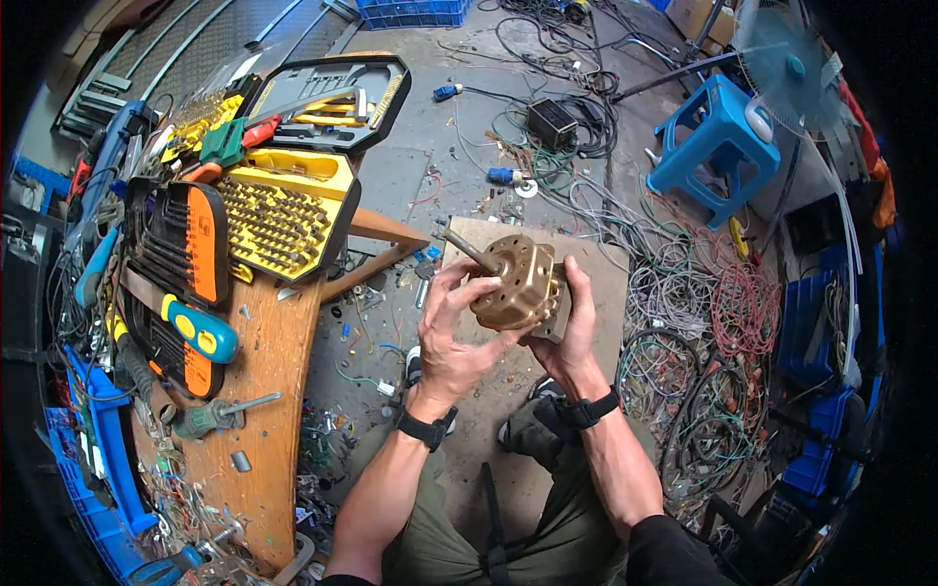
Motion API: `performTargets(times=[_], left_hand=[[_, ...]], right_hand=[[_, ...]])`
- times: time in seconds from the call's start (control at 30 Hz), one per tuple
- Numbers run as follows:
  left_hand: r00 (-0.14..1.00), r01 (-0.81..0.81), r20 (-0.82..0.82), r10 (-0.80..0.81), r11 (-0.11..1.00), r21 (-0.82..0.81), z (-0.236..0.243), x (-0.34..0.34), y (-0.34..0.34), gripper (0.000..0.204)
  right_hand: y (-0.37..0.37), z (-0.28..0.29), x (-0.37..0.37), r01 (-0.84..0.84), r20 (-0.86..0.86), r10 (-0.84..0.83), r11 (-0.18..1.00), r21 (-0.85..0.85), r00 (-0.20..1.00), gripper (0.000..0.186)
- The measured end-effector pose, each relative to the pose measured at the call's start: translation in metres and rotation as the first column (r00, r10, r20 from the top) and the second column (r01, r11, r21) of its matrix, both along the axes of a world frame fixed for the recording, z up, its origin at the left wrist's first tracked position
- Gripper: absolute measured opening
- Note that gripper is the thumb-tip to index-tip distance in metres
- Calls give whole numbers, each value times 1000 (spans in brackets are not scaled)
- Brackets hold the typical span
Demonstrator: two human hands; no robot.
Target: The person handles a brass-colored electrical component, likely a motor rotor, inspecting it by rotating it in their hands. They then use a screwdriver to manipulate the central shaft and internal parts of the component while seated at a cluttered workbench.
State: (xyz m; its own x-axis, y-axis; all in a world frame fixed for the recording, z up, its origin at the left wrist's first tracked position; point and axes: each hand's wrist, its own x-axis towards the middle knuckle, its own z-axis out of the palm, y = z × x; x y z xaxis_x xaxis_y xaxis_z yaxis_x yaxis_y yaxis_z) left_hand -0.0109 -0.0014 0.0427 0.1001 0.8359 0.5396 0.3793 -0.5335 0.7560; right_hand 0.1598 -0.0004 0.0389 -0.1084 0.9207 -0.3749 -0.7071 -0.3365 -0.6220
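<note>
Head view, housing (515, 298): one, brass-coloured, between left hand (454, 342) and right hand (572, 342) above one board (603, 303), its one shaft (469, 251) pointing up and left
Left hand: clasped on the housing's left side, fingers (477, 291) beside the shaft
Right hand: clasped on its right side
Straps (418, 430): two, one per wrist
Table (266, 342): at left, two orange holders (206, 239)
Stool (718, 146): one, near one fan (791, 66)

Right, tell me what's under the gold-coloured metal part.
A brown board shows beyond its edges; whatever lies directly underneath is hidden by the metal part, left hand and right hand.
</note>
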Motion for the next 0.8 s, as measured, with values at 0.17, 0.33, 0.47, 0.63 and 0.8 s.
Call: performTargets(times=[0.17, 0.33, 0.47, 0.63, 0.8], left_hand=[[911, 68, 403, 92, 929, -365, -12, 2, -1, 57], [793, 90, 561, 238, 865, -494, -19, 4, 14, 52], [826, 122, 519, 222, 828, -548, -28, 4, 18, 47], [828, 257, 551, 109, 798, -545, -37, 5, 28, 45], [961, 103, 261, 93, 753, -650, -26, 4, 25, 44]], right_hand=[[-2, 7, -5, -108, 48, 107, 994, 17, 993, 51], [-2, 6, -16, -129, 79, 136, 988, -87, 988, 59], [-7, 17, -16, -46, 105, 60, 989, -139, 993, 75], [-10, 18, -9, 16, 74, -4, 988, -156, 997, 81], [-14, 14, 3, -76, -100, 56, 974, -214, 993, 65]])
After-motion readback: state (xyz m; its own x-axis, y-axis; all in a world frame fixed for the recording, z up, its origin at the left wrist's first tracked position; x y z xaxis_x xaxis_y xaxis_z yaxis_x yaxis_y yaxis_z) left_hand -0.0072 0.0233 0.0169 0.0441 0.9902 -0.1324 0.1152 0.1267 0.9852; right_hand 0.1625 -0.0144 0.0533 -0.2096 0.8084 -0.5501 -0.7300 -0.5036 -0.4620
